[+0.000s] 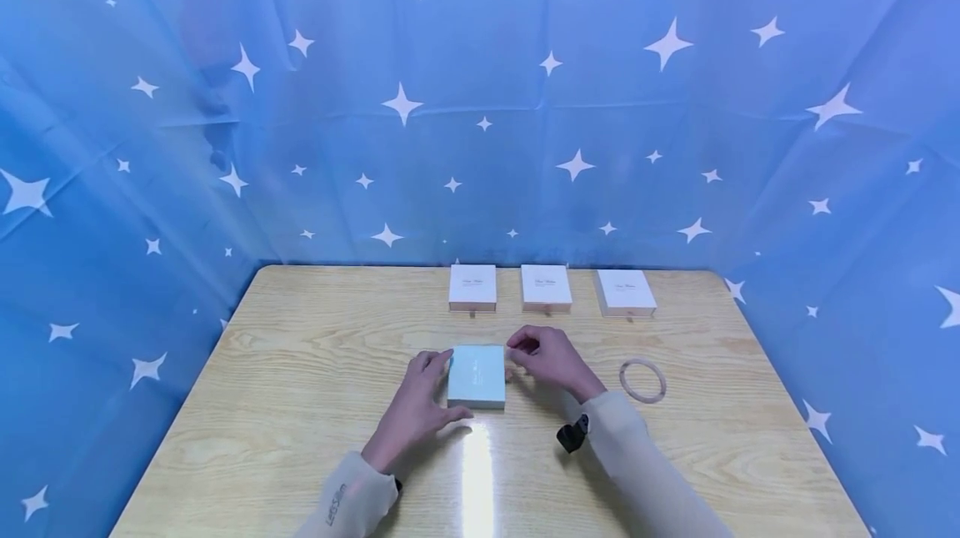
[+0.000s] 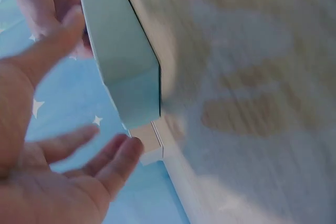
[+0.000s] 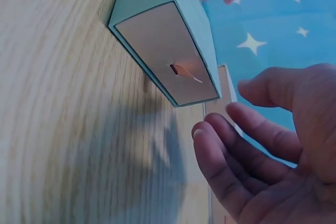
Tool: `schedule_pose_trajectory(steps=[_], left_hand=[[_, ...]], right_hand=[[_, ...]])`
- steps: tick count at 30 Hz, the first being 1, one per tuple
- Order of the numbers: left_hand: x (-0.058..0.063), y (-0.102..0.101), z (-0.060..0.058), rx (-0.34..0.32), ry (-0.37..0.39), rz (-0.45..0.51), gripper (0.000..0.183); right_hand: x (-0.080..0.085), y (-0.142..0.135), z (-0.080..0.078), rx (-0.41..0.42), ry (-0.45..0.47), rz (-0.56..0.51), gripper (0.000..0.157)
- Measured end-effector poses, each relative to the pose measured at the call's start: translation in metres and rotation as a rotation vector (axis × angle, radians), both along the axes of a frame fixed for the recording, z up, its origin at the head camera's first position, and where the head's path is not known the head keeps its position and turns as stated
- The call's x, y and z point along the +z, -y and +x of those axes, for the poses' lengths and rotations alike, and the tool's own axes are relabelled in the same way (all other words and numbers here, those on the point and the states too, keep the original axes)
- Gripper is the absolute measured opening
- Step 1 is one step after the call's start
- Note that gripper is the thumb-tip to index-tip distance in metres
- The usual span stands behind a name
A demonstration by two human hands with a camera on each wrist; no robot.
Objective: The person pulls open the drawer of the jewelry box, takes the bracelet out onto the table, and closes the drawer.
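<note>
In the head view, the lower frame cut off the forearms and the table's (image 1: 285,338) near edge, and the lettering on the mint box (image 1: 477,371) was too small to read. The left hand (image 1: 416,403) was spread round the box's left side, a fingertip at its far-left corner and the thumb at its near-left one. The right hand (image 1: 551,359), loosely curled, held nothing beside the small ribbon tab (image 1: 509,374). The box lay between them, well in from the table's far edge, where three white boxes (image 1: 546,284) stood towards the far-right corner. A pale ring (image 1: 623,378) lay nearer the right edge.

In the left wrist view, the right hand was partly hidden behind the box. The left fingers were extended and parted; whether the uppermost digit touched the box could not be told.

In the right wrist view, the box's far end and the left hand were cut off at the top. The right thumb and fingers stood apart, clear of the box's tabbed end.
</note>
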State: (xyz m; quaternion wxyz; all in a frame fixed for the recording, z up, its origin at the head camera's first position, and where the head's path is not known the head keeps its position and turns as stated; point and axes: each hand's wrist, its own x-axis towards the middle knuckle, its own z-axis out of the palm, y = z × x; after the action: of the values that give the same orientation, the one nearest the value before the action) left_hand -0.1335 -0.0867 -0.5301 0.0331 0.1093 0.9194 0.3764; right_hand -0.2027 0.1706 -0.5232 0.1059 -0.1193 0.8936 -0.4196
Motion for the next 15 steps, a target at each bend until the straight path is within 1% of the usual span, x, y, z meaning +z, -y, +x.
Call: schedule_pose_trajectory(steps=[4, 5, 8, 12, 15], left_hand=[[0.0, -0.001, 0.006, 0.095, 0.043, 0.07, 0.089], [0.0, -0.001, 0.007, 0.111, 0.051, 0.093, 0.087], [-0.003, -0.002, 0.01, 0.155, 0.111, 0.165, 0.078], [-0.007, -0.004, 0.012, 0.187, 0.155, 0.212, 0.063], [-0.01, -0.006, 0.012, 0.184, 0.159, 0.246, 0.051]], right_hand=[[0.0, 0.003, -0.004, 0.048, -0.032, 0.019, 0.014], [-0.001, 0.004, -0.005, 0.061, -0.038, 0.027, 0.015], [-0.002, 0.005, -0.006, 0.1, -0.051, 0.043, 0.02], [-0.002, 0.007, -0.009, 0.137, -0.047, 0.049, 0.023], [-0.001, 0.007, -0.011, 0.139, -0.042, 0.051, 0.022]])
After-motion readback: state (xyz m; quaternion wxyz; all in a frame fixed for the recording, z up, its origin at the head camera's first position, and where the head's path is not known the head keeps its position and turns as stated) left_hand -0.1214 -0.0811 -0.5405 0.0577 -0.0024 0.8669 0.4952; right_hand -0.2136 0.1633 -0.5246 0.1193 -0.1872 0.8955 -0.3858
